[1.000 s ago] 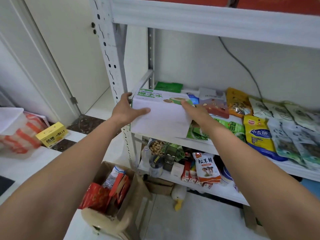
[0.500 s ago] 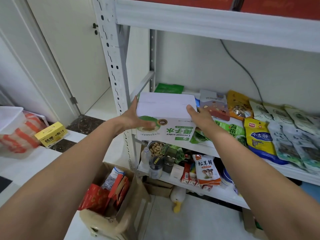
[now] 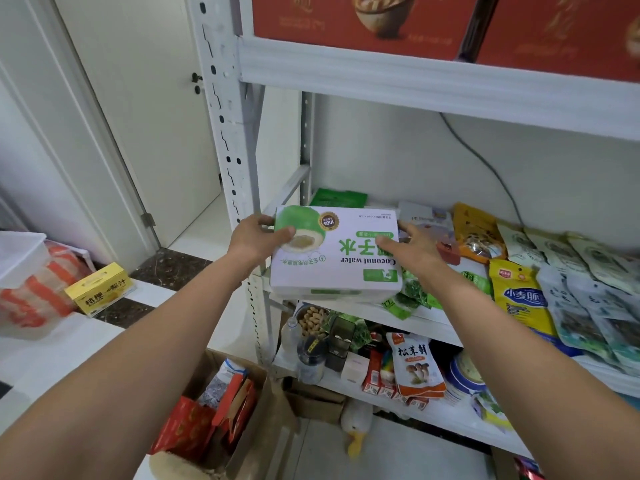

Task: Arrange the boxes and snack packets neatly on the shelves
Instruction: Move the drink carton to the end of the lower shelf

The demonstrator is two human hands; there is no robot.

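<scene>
A person's left hand [image 3: 254, 239] and right hand [image 3: 414, 249] hold a white-and-green coconut water box [image 3: 341, 258] flat at the left end of a white metal rack's middle shelf [image 3: 433, 323], printed face up, its lettering upside down to the camera. The left hand grips the box's left edge, thumb curled over the coconut picture on top and fingers wrapped round the far corner. The right hand clasps the right edge, thumb pressed on the top face and fingers bent along the side. The box's near right corner overlaps some green packets [image 3: 415, 292]; whether its base sits fully on the shelf cannot be told. To its right, snack packets lie in overlapping rows, among them an orange packet [image 3: 476, 233] and a yellow packet [image 3: 521, 296]. Red boxes [image 3: 360, 22] stand on the shelf above. A jar of peanuts [image 3: 311, 320] and a mushroom packet [image 3: 414, 365] sit on the shelf below, and a yellow carton [image 3: 100, 289] rests on a counter at far left
</scene>
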